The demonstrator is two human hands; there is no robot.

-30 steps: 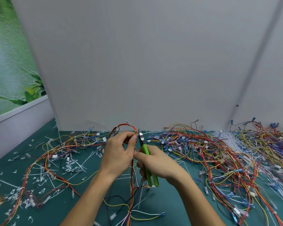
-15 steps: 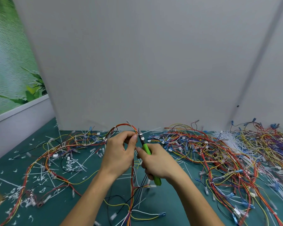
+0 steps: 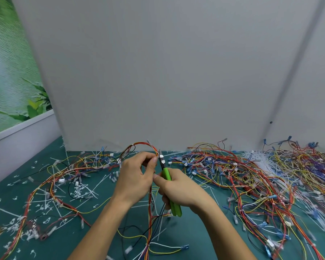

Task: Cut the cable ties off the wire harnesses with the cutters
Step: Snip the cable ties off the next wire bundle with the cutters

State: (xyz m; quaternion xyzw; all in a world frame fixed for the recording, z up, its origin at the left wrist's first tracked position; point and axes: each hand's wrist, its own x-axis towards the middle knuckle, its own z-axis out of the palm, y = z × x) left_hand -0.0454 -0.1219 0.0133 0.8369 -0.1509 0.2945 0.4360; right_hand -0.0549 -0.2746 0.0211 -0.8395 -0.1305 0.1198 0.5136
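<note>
cutters (image 3: 166, 174) middle hidden in right hand (image 3: 180, 192), harness pile (image 3: 270, 175) blurred, cut off at right edge

- A manual workbench in a workshop or small assembly shop, not a home.
- The table (image 3: 68, 244) has a teal, mat-like work surface.
- Tangled wire harnesses (image 3: 251, 177) with many connectors lie heaped across it, thickest at the right.
- Snipped white cable ties (image 3: 79, 191) litter the left side.
- A plain grey partition board (image 3: 158, 72) closes off the back of the station.
- Beyond it at the left stands a wall with printed leaves (image 3: 8, 81) above a white ledge (image 3: 23, 136).
- The work is done by hand: the right hand (image 3: 180, 192) grips green-handled cutters (image 3: 167, 174), and the left hand (image 3: 135, 177) pinches a harness (image 3: 143, 144).
</note>
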